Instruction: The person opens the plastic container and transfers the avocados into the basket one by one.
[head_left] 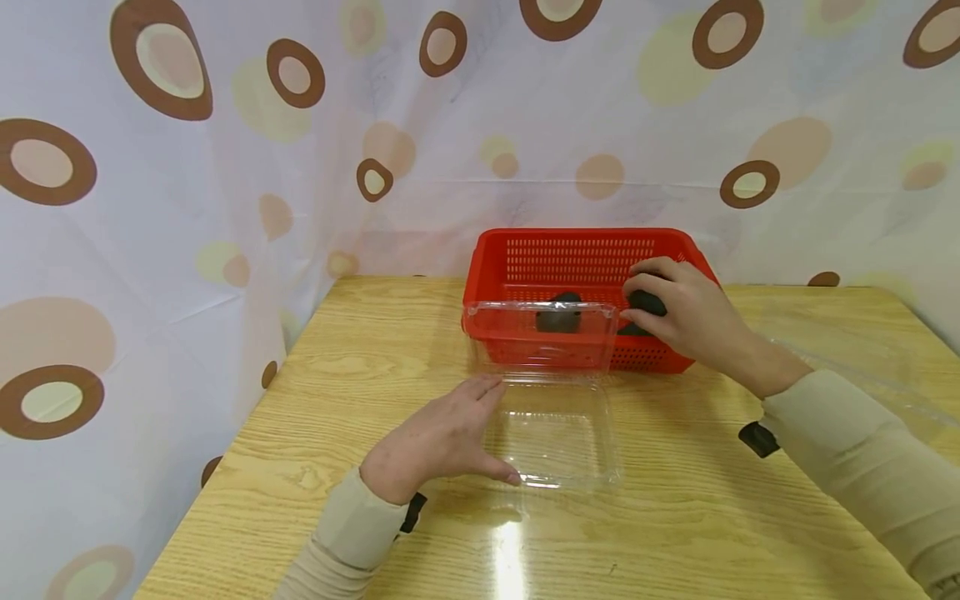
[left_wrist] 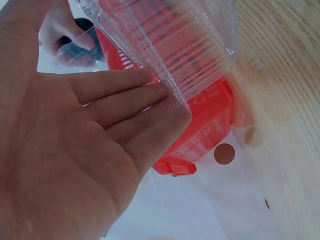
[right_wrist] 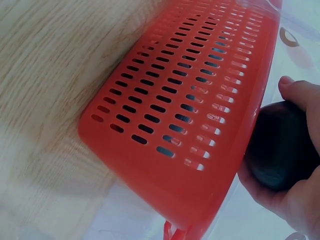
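Note:
My right hand grips a dark, smooth avocado over the right part of a red plastic basket. Another dark avocado lies inside the basket, seen partly through clear plastic, and one more shows in part below my right hand. In front of the basket a clear plastic clamshell box sits on the table, its lid raised toward the basket. My left hand is at the box's left side, fingers straight and touching its rim, thumb by the front left corner.
More clear plastic lies on the right of the wooden table, partly behind my right forearm. A patterned sheet hangs behind and to the left of the table.

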